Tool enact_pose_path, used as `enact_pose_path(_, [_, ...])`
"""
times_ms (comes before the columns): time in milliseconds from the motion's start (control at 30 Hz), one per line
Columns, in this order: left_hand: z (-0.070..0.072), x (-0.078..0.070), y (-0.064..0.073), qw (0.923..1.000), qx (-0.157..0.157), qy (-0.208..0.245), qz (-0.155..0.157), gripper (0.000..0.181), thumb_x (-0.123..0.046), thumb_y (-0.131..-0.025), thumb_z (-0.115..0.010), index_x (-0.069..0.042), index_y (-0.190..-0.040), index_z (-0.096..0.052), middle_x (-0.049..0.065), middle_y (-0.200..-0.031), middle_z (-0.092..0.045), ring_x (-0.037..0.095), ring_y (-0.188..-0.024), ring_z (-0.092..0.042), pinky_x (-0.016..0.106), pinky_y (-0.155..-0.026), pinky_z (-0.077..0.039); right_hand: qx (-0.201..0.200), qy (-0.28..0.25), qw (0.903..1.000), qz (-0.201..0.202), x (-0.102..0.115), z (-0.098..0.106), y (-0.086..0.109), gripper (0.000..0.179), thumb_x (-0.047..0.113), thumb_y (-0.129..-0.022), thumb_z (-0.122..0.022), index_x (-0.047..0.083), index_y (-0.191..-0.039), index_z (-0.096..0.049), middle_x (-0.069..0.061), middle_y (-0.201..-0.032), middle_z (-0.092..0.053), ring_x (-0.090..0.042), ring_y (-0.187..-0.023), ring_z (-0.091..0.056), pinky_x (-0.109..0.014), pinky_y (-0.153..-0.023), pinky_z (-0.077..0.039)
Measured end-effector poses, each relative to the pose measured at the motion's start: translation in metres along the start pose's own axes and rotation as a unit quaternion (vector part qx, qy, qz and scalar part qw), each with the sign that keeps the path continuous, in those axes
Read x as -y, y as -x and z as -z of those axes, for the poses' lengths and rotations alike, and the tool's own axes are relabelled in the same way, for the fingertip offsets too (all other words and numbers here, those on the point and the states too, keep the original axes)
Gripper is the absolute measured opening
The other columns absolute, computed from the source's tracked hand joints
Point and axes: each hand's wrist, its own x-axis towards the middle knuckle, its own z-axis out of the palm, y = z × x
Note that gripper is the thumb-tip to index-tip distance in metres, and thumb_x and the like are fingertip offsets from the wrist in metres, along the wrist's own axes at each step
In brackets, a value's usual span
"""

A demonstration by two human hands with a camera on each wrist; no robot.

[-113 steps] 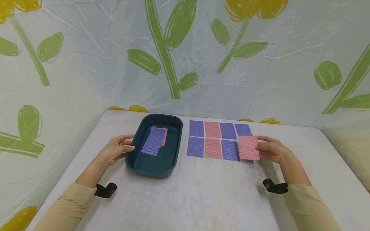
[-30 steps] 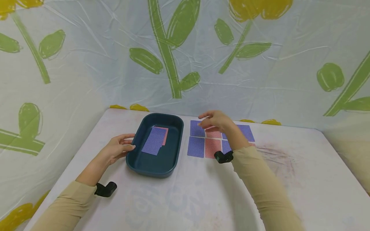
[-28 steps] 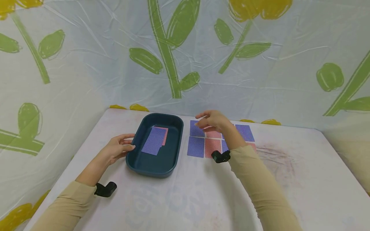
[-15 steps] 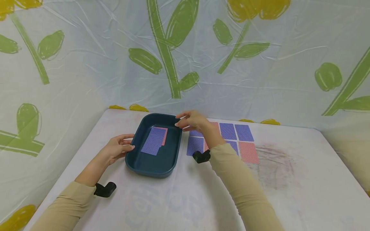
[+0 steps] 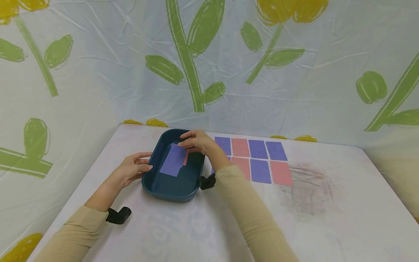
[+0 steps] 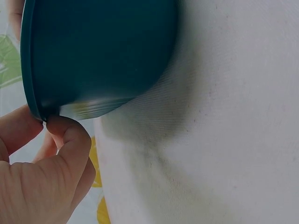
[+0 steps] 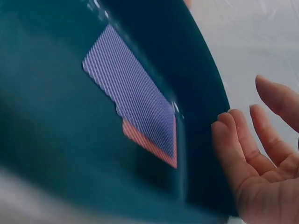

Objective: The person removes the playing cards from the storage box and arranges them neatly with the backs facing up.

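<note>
My left hand (image 5: 131,169) pinches the left rim of a dark teal tray (image 5: 171,188); the left wrist view shows its thumb and finger on the rim (image 6: 29,60). Above the tray's far right part is my right hand (image 5: 198,142), fingers loosely bent and holding nothing. On the tray floor lie a blue-backed playing card (image 5: 171,162) and, partly under it, a red-backed playing card (image 7: 154,148). Right of the tray, face-down blue-backed cards (image 5: 258,149) and red-backed cards (image 5: 282,173) form two rows. The right arm hides most of the lower-left one.
The white-covered table (image 5: 343,203) carries a dark smudge (image 5: 309,185) right of the cards. A flower-patterned sheet (image 5: 131,91) stands behind the table's back edge. Black wrist cameras (image 5: 118,215) sit on both sleeves.
The red card my right hand held 3.8 s ago now lies at the lower row's right end. The right hand has moved left, across the cards, to above the tray. The left hand stays.
</note>
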Motion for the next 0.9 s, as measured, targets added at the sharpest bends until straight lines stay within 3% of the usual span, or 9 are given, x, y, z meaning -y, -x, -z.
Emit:
enact_pose_path(133, [0.0, 0.0, 0.0, 1.0, 0.002, 0.002, -0.001, 0.061, -0.004, -0.09, -0.058, -0.001, -0.144, -0.03, 0.023, -0.13, -0.039, 0.016, -0.092, -0.053, 0.025, -0.078, -0.048, -0.014, 0.008, 0.9999, 0.005, -0.004, -0.011, -0.004, 0.046, 0.002, -0.082, -0.069, 0.0, -0.125, -0.055, -0.015, -0.117, -0.06, -0.028, -0.104, -0.059, -0.044, -0.094, -0.043])
enact_pose_path(233, [0.0, 0.0, 0.0, 1.0, 0.005, 0.005, -0.003, 0.06, -0.003, -0.091, -0.058, -0.001, -0.144, -0.029, 0.024, -0.131, -0.037, 0.016, -0.094, -0.052, 0.025, -0.078, -0.048, -0.029, 0.024, 0.9992, 0.012, -0.009, -0.018, -0.008, 0.044, 0.002, -0.08, -0.071, 0.0, -0.122, -0.058, -0.012, -0.107, -0.064, -0.019, -0.088, -0.061, -0.04, -0.088, -0.047])
enact_pose_path(367, [0.0, 0.001, 0.0, 1.0, 0.005, 0.007, -0.002, 0.06, -0.004, -0.09, -0.058, -0.001, -0.144, -0.03, 0.024, -0.131, -0.038, 0.016, -0.093, -0.053, 0.026, -0.078, -0.048, -0.038, 0.057, 0.9971, 0.033, -0.016, -0.024, -0.011, 0.042, -0.001, -0.077, -0.073, -0.003, -0.117, -0.06, -0.005, -0.083, -0.064, -0.01, -0.064, -0.05, -0.032, -0.066, -0.048])
enact_pose_path(467, [-0.001, 0.002, 0.0, 0.9999, 0.007, 0.007, -0.003, 0.061, -0.004, -0.09, -0.059, -0.001, -0.143, -0.03, 0.024, -0.13, -0.04, 0.016, -0.093, -0.055, 0.028, -0.081, -0.048, -0.035, 0.079, 0.9952, 0.048, -0.022, -0.027, -0.013, 0.044, -0.004, -0.075, -0.073, -0.005, -0.117, -0.059, -0.002, -0.075, -0.058, -0.011, -0.055, -0.046, -0.035, -0.055, -0.048])
enact_pose_path(633, [-0.002, 0.003, -0.001, 1.0, 0.005, 0.004, -0.005, 0.06, -0.004, -0.09, -0.059, -0.001, -0.143, -0.03, 0.024, -0.131, -0.041, 0.017, -0.094, -0.056, 0.032, -0.085, -0.048, -0.029, 0.113, 0.9914, 0.06, -0.032, -0.028, -0.017, 0.047, -0.009, -0.073, -0.073, -0.006, -0.117, -0.058, -0.006, -0.082, -0.048, -0.015, -0.054, -0.046, -0.049, -0.061, -0.052])
enact_pose_path(800, [-0.001, 0.002, -0.001, 1.0, 0.003, 0.004, -0.006, 0.06, -0.002, -0.09, -0.057, -0.001, -0.144, -0.03, 0.024, -0.13, -0.042, 0.016, -0.094, -0.056, 0.032, -0.086, -0.048, -0.023, 0.163, 0.9837, 0.073, -0.037, -0.028, -0.021, 0.048, -0.01, -0.071, -0.074, -0.004, -0.116, -0.059, -0.016, -0.096, -0.052, -0.014, -0.061, -0.048, -0.043, -0.06, -0.053])
enact_pose_path(900, [-0.001, 0.001, -0.001, 1.0, 0.001, 0.006, -0.003, 0.06, -0.003, -0.09, -0.058, -0.001, -0.144, -0.03, 0.023, -0.129, -0.042, 0.016, -0.093, -0.056, 0.031, -0.084, -0.048, -0.029, 0.214, 0.973, 0.083, -0.039, -0.029, -0.025, 0.046, -0.006, -0.07, -0.076, -0.002, -0.114, -0.061, -0.016, -0.097, -0.054, -0.015, -0.06, -0.051, -0.036, -0.058, -0.053])
